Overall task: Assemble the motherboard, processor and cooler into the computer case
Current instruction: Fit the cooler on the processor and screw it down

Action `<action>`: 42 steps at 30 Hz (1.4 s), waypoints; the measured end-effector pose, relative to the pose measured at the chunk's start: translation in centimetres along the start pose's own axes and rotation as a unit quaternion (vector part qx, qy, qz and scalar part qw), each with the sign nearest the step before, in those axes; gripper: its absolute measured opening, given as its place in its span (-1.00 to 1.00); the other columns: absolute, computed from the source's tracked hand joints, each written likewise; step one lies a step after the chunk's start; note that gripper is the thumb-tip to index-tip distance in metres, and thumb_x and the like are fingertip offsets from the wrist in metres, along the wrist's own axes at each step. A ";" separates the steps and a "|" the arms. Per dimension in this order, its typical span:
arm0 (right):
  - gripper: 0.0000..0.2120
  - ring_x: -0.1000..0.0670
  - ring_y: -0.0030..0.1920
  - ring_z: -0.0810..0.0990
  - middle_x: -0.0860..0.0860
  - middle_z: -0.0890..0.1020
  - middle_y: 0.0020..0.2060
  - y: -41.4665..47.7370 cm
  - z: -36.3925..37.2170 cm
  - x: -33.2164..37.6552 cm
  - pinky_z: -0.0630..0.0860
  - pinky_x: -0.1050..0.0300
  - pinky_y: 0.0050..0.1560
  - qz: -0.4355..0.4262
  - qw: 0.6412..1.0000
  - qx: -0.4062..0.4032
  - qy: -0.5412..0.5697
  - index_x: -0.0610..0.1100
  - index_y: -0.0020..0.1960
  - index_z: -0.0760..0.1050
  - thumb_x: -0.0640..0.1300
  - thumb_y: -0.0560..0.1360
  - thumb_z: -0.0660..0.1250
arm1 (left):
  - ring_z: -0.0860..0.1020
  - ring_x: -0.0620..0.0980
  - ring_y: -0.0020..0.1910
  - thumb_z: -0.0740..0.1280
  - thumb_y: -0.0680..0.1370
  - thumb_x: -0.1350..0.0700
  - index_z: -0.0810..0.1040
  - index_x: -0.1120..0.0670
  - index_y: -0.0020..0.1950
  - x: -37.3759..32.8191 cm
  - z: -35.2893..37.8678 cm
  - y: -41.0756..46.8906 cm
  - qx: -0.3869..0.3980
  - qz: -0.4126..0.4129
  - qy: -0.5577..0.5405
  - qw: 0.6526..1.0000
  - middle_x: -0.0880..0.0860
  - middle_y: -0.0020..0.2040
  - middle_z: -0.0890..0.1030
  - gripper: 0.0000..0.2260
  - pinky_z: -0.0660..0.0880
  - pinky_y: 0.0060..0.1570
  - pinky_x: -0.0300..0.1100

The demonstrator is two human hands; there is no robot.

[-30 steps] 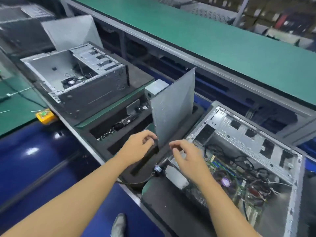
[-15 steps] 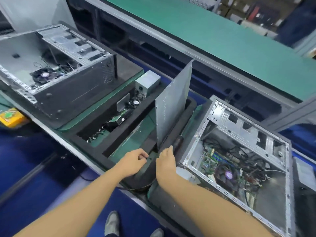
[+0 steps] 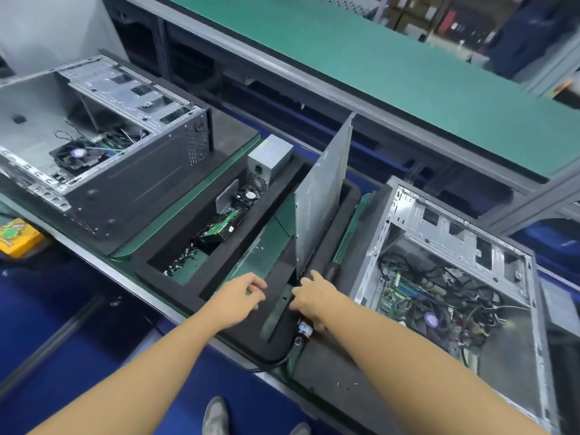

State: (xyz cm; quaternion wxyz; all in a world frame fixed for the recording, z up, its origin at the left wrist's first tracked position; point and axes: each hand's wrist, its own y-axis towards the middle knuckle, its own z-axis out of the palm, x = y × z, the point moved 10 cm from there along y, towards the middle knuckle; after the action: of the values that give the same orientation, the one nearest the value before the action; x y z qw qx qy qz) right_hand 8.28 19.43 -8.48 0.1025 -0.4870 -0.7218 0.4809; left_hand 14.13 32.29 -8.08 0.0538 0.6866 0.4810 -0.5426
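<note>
A black foam tray [image 3: 185,285] sits on the line between two open computer cases. Its far compartment holds a grey power supply [image 3: 270,158] standing on end, a small fan [image 3: 249,194] just in front of it, then a green board [image 3: 219,230] and a scatter of screws [image 3: 179,262] at the near end. A metal side panel [image 3: 320,199] stands upright in a slot on the tray's right side. The right case [image 3: 439,227] lies open side up. Its motherboard [image 3: 394,290] is on the floor of the case, with the cooler [image 3: 430,318] on top of it and loose black cables [image 3: 452,281] draped around both. The left case [image 3: 135,183] also lies open, with a black fan [image 3: 77,153] and some wires inside. The left hand [image 3: 241,296] rests on the foam with fingers loosely bent and nothing seen in them. The right hand [image 3: 314,296] is close beside it but apart, palm down, with its fairly straight fingers reaching to the foot of the side panel. I cannot tell whether they touch it. A black cable [image 3: 282,359] with a small plug runs under the right wrist. A yellow box [image 3: 15,237] at the far left carries green print too blurred to read, and the power supply's label is equally unreadable.
</note>
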 end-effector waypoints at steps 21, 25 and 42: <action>-0.82 -0.11 -0.18 0.60 0.00 0.64 -0.14 -16.5 -17.7 -10.4 0.51 0.09 -0.20 0.090 0.863 -0.470 0.162 -0.02 0.02 0.49 0.04 0.48 0.32 | 0.44 -0.07 -0.19 0.24 0.51 0.28 0.58 0.17 -0.08 -27.9 -8.8 -15.0 -0.336 0.474 0.145 0.801 -0.08 -0.18 0.52 -0.87 0.46 -0.12 -0.12; -0.63 -0.14 -0.29 0.47 0.10 0.43 -0.32 -21.9 -15.5 -15.7 0.30 0.04 -0.36 0.141 0.826 -0.484 0.251 0.01 -0.04 0.18 0.00 0.40 0.38 | 0.44 0.03 -0.32 0.25 0.44 0.27 0.58 0.17 -0.20 -29.4 -3.6 -18.5 -0.287 0.611 0.231 0.700 0.02 -0.28 0.54 -0.88 0.40 -0.32 -0.15; -0.52 0.23 -0.29 0.51 0.32 0.53 -0.32 -34.6 -8.5 -20.4 0.35 0.42 -0.18 0.021 0.675 -0.517 0.526 0.28 -0.15 0.42 -0.32 0.42 0.46 | 0.58 -0.25 0.12 0.42 0.51 0.27 0.57 -0.25 0.13 -36.9 9.9 -5.7 0.068 0.418 -0.186 0.887 -0.25 0.04 0.66 -0.59 0.53 0.13 -0.17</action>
State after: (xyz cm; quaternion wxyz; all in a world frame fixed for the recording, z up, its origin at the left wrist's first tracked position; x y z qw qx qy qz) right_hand 2.95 5.96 29.92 0.1869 -0.6501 -0.6715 -0.3025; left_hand 5.11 7.19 19.87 0.3173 0.7126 0.0933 -0.6188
